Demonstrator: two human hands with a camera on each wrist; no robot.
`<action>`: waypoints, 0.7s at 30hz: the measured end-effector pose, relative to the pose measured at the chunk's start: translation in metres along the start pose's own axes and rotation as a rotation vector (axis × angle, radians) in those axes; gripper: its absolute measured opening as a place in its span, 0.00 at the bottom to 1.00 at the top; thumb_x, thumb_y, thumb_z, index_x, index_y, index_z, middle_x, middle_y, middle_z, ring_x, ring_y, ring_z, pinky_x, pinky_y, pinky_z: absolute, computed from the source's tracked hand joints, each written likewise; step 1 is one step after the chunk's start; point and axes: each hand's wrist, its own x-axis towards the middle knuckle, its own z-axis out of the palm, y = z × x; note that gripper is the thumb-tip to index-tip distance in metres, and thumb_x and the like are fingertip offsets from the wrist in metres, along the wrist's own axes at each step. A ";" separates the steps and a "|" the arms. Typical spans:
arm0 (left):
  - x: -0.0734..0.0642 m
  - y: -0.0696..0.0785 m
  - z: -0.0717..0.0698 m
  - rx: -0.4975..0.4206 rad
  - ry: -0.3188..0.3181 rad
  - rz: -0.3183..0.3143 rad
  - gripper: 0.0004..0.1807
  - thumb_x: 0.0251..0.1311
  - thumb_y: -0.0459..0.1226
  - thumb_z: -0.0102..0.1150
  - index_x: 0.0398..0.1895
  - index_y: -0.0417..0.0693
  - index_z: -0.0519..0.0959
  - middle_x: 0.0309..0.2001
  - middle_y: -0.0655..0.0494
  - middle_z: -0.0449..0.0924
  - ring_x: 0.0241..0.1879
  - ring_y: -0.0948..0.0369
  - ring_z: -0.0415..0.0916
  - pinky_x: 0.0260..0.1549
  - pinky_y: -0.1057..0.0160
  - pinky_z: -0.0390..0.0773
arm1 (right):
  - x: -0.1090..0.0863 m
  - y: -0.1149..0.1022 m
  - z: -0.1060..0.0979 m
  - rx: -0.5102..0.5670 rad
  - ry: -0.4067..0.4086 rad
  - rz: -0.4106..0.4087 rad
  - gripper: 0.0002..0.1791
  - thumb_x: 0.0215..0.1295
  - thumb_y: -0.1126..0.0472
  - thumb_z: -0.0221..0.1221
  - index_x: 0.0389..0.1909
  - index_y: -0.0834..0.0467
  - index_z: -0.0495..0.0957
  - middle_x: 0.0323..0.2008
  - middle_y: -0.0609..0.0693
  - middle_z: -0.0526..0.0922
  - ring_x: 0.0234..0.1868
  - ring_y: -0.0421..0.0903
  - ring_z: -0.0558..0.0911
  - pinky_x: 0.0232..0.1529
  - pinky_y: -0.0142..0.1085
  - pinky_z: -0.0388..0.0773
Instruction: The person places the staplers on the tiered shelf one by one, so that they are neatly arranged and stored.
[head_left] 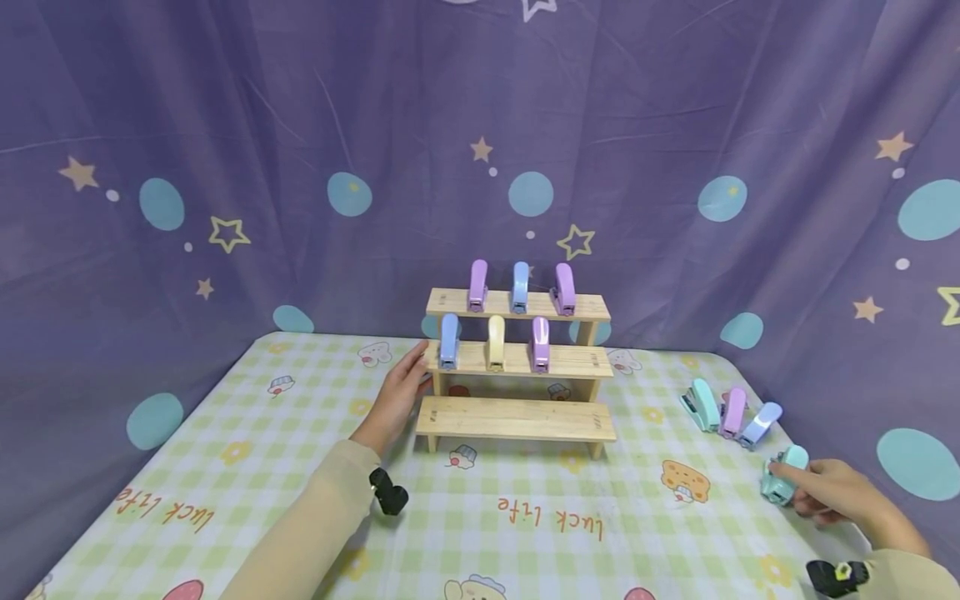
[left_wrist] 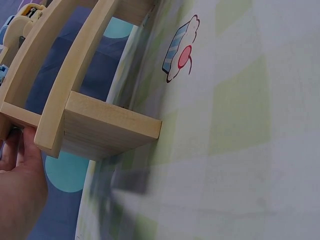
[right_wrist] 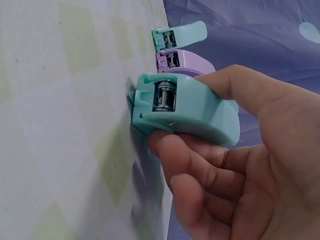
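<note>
Fingers [right_wrist: 175, 155] and thumb of the right hand [head_left: 847, 500] pinch a mint stapler [right_wrist: 197, 107] across its arched body, parted only by its width, with the rest folded loosely toward the palm. It is near the right edge of the desk [head_left: 450, 517], and I cannot tell whether its base touches down or hangs just above. That edge worries me first: if the thumb slips on the smooth, rounded cover, the stapler could drop over the side. Holding it by a cover that is probably hinged, I might also let the base swing as weight comes on.

Just beyond stand a second mint stapler [head_left: 703, 406], a lilac stapler [head_left: 732, 412] and a blue stapler [head_left: 761, 423], close enough together that one careless sweep from me could topple all three.

On the other side, the left hand [head_left: 393, 400] holds the left end of the wooden rack [head_left: 517, 419] at its middle step; how firmly, I cannot judge. Should I tug or tip it there, a yellow stapler [head_left: 497, 342] and five neighbouring staplers [head_left: 521, 287] on the narrow top and middle steps could slide or fall.
</note>
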 end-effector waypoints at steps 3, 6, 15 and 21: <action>0.001 -0.001 -0.001 0.001 -0.004 0.002 0.29 0.81 0.44 0.40 0.80 0.55 0.53 0.76 0.53 0.58 0.71 0.54 0.61 0.71 0.54 0.64 | -0.002 -0.001 0.000 0.004 0.018 -0.011 0.27 0.69 0.39 0.58 0.31 0.62 0.73 0.22 0.49 0.81 0.23 0.43 0.79 0.25 0.36 0.84; 0.000 -0.001 -0.001 0.000 -0.006 0.002 0.29 0.81 0.44 0.41 0.80 0.55 0.53 0.76 0.53 0.57 0.71 0.54 0.61 0.71 0.54 0.64 | -0.004 -0.002 0.001 0.008 0.029 -0.020 0.26 0.70 0.40 0.58 0.30 0.61 0.73 0.22 0.49 0.81 0.24 0.43 0.79 0.26 0.37 0.85; 0.000 0.000 0.000 0.002 -0.013 0.001 0.29 0.81 0.45 0.40 0.80 0.56 0.52 0.76 0.53 0.58 0.71 0.54 0.61 0.71 0.54 0.64 | -0.009 -0.008 -0.003 -0.030 0.063 -0.061 0.26 0.69 0.39 0.58 0.25 0.58 0.69 0.24 0.49 0.82 0.27 0.44 0.81 0.27 0.38 0.85; -0.001 0.000 -0.001 0.007 -0.015 -0.008 0.29 0.80 0.47 0.41 0.80 0.59 0.53 0.76 0.56 0.58 0.71 0.56 0.62 0.71 0.53 0.64 | -0.015 -0.022 -0.012 -0.117 0.075 -0.133 0.29 0.72 0.38 0.55 0.25 0.59 0.66 0.26 0.50 0.82 0.30 0.46 0.82 0.30 0.39 0.86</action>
